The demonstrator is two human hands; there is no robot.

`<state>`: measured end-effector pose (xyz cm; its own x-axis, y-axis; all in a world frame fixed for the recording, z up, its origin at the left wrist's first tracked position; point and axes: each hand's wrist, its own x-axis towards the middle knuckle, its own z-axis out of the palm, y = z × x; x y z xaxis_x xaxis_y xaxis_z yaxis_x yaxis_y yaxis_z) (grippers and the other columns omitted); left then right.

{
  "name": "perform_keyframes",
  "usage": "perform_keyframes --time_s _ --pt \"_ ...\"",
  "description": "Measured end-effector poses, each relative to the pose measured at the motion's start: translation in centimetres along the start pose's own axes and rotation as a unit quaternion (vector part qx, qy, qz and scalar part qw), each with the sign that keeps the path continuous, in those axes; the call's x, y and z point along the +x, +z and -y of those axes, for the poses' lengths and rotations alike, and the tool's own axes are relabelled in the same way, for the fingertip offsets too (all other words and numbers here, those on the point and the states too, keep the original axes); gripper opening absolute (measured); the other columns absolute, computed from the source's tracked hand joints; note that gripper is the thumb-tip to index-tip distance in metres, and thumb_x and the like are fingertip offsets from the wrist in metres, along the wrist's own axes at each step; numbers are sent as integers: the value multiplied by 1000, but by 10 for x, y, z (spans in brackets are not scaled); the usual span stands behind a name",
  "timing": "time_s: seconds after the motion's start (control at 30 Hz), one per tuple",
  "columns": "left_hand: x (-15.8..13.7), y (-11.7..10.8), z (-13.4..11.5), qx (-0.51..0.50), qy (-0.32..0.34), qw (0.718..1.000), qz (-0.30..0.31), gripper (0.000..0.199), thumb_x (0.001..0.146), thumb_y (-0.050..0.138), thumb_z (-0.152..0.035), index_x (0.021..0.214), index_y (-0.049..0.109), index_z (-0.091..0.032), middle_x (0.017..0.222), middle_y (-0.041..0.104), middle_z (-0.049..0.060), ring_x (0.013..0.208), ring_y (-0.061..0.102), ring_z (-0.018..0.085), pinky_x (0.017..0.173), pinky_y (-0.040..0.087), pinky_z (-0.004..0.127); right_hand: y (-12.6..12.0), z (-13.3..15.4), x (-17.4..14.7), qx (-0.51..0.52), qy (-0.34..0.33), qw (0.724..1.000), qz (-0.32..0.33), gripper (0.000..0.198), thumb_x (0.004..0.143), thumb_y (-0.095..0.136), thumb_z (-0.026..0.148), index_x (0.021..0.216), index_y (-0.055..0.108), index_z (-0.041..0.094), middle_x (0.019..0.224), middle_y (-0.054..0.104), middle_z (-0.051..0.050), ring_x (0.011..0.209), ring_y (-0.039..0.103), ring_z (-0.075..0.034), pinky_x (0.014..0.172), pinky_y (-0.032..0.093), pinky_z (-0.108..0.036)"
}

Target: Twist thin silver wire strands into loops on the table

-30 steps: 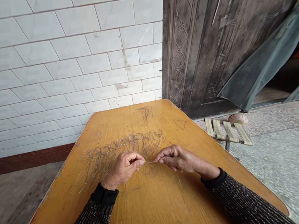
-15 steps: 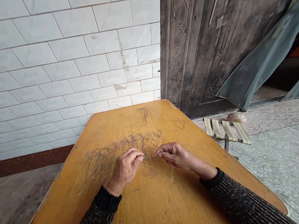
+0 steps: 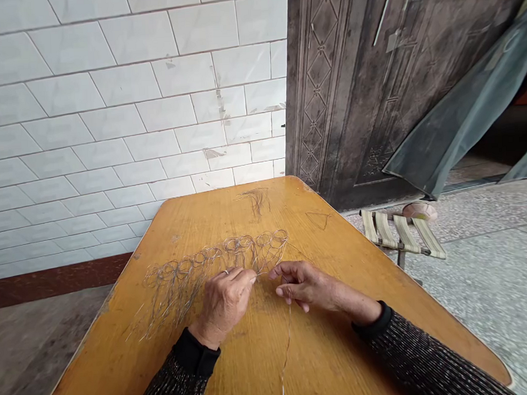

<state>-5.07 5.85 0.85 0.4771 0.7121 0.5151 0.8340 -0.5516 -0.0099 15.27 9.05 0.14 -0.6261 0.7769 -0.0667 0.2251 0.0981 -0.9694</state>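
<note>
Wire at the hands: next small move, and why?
I'd probably close the right hand on the wire just beside the left hand. The left fingertips appear pinched on it, while the right thumb and index finger stand apart, and wire hangs below the right hand.

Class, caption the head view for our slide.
Bare left hand pinching thin silvery wire, right hand open, above a yellow-brown wooden table with looped silvery wires.

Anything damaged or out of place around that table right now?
Yes. One bent wire lies by itself near the right edge of the table, apart from the row of wire loops. The tiled wall has dark patches, chipped or stained; I can't tell which.
</note>
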Motion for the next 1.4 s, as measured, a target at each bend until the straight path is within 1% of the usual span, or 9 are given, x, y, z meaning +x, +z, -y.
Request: perform_keyframes --time_s 0.13,0.27,0.43,0.7,0.83,0.93,1.1,1.27,1.4 --pt "2 -4 -3 54 -8 999 -3 20 86 40 -15 81 59 -19 67 59 2 66 54 16 79 41 38 3 -4 3 28 -4 999 -17 21 78 52 32 87 55 13 57 52 5 34 36 -1 33 29 -14" --pt "3 -3 -14 83 -1 996 -19 20 85 40 -10 92 58 -18 73 60 2 75 55 18 97 21 56 7 -4 4 8 -12 1000 -12 22 80 50 32 84 57 12 56 51 5 33 37 -1 34 29 -14" --pt "1 0 -19 59 37 998 5 29 84 35 -3 99 56 -16 68 60 2 64 54 15 100 18 56 11 1 1 -39 -33 999 13 18 82 47 28 77 58 14 56 50 5 35 39 -2 36 31 -15" --pt "0 2 -11 48 21 999 3 30 81 35 -2 90 58 -19 57 55 -3 53 50 11 101 18 56 7 2 -1 -47 -46 998 6 24 83 45 33 71 54 14 53 45 6 35 36 -2 35 30 -15" --pt "1 0 -14 62 -20 998 -16 28 82 37 -4 96 57 -18 59 58 -3 56 54 12 101 19 56 8 0 2 19 -7 999 -30 24 76 55 35 85 58 13 55 47 6 36 37 -2 34 31 -15" --pt "2 -2 -15 80 -39 996 -12 25 83 40 -6 95 58 -19 64 61 -1 64 57 14 100 18 57 10 -2 4 48 -4 999 -24 23 74 57 33 84 57 13 56 47 6 36 36 -2 34 31 -15" --pt "3 -2 -22 121 -31 992 -15 22 83 48 -11 101 57 -20 89 64 5 87 58 21 99 12 62 15 -2 4 17 3 1000 -21 14 76 52 27 76 56 14 55 46 5 38 37 -3 35 31 -15" --pt "3 -3 -28 130 -26 991 13 27 82 47 -7 103 57 -18 83 64 5 90 57 23 98 10 64 17 -1 5 -14 3 999 -32 12 76 49 23 75 56 14 54 45 5 38 38 -3 35 32 -15" --pt "3 -8 -23 102 -60 993 14 23 84 47 -14 105 56 -20 95 63 7 90 57 25 94 15 66 18 -2 7 -6 6 998 -57 11 76 49 23 72 54 14 53 44 6 37 36 -3 33 30 -15"
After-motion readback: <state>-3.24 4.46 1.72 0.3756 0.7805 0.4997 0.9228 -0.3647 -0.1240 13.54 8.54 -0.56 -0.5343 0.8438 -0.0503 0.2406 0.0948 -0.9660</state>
